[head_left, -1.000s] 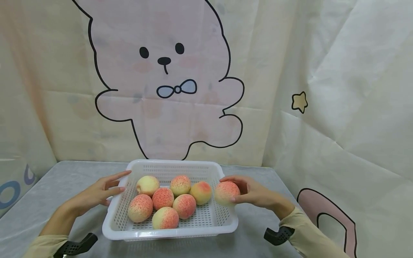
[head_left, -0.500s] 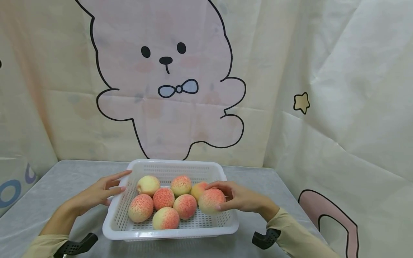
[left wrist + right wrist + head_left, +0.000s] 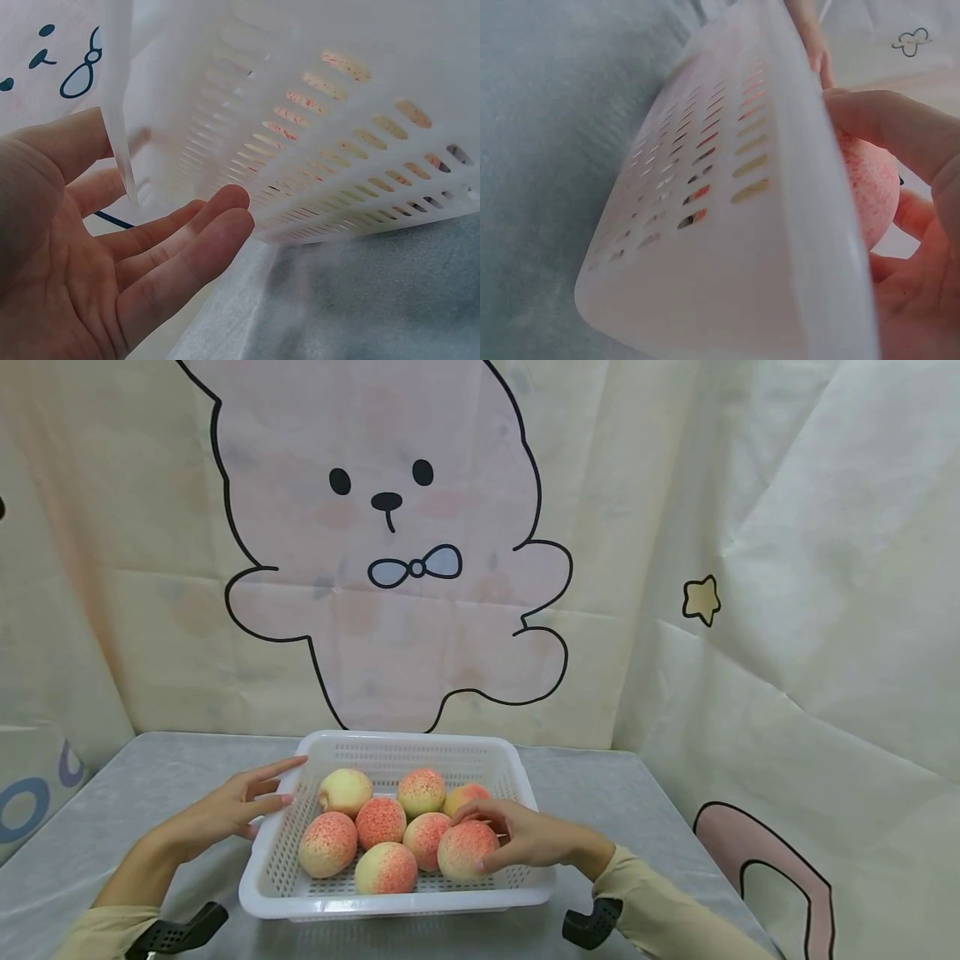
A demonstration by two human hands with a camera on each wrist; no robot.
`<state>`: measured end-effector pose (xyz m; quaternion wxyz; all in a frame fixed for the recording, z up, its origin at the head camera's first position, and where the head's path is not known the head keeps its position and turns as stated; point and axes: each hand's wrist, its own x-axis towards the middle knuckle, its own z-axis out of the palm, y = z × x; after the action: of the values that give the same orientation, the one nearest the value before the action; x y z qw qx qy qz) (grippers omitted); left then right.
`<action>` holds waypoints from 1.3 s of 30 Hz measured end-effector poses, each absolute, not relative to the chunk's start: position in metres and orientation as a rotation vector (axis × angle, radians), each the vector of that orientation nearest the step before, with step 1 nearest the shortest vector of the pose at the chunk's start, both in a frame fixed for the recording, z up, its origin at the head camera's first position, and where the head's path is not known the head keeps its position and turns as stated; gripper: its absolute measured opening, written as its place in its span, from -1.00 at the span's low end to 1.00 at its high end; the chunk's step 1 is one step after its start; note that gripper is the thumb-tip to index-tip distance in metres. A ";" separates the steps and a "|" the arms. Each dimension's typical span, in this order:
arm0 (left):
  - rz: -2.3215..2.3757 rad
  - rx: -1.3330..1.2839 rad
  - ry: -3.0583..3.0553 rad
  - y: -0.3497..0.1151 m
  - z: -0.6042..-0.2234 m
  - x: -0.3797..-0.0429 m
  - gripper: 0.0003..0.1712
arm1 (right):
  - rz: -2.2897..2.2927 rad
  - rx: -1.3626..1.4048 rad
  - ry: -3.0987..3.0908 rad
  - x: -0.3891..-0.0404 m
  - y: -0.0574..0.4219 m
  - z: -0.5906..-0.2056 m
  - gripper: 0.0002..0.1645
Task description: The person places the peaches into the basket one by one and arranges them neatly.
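Note:
A white perforated plastic basket (image 3: 367, 904) holds several peaches, among them a pale yellow peach (image 3: 346, 791) at its back left. At the basket's left side my left hand (image 3: 217, 814) holds the rim (image 3: 120, 135). Some of its fingers (image 3: 187, 247) lie along the outside of the wall in the left wrist view. Inside the right part of the basket, my right hand (image 3: 536, 835) grips a red-and-cream peach (image 3: 467, 852) between thumb and fingers. That peach (image 3: 874, 187) is partly hidden by the basket wall in the right wrist view. Whether it touches the basket floor, I cannot tell.
Beneath the basket is a table with a grey cloth (image 3: 187, 760). A cream curtain (image 3: 585, 693) printed with a cartoon bear hangs behind it, and a pale curtain (image 3: 787, 610) hangs along the right. Black wrist mounts (image 3: 592, 924) sit by both sleeves.
My right hand has carried the peach leftward and down from above the basket's right rim, to beside the other peaches. The left hand and the basket have stayed in place.

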<state>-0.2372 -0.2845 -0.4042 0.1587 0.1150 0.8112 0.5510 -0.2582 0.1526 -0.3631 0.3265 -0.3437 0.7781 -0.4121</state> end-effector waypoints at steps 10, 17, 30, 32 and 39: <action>1.585 0.346 2.305 -0.286 -0.406 -0.239 -0.15 | -0.967 -0.908 2.123 -0.258 0.147 -0.362 -0.39; 1.584 0.361 2.309 -0.286 -0.406 -0.238 -0.14 | -0.873 -0.919 2.167 -0.258 0.142 -0.361 -0.42; 1.584 0.336 2.307 -0.286 -0.406 -0.238 -0.14 | -0.695 -1.054 2.182 -0.257 0.137 -0.362 -0.41; 1.587 0.338 2.302 -0.287 -0.406 -0.239 -0.15 | -0.668 -1.062 2.188 -0.256 0.135 -0.362 -0.41; 1.591 0.342 2.291 -0.287 -0.407 -0.238 -0.14 | -0.610 -1.049 2.189 -0.254 0.133 -0.363 -0.43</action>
<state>-0.2376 -0.2868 -0.4070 0.1652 0.1201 0.8041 0.5583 -0.2543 0.1330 -0.3634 0.3139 -0.3979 0.8304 -0.2315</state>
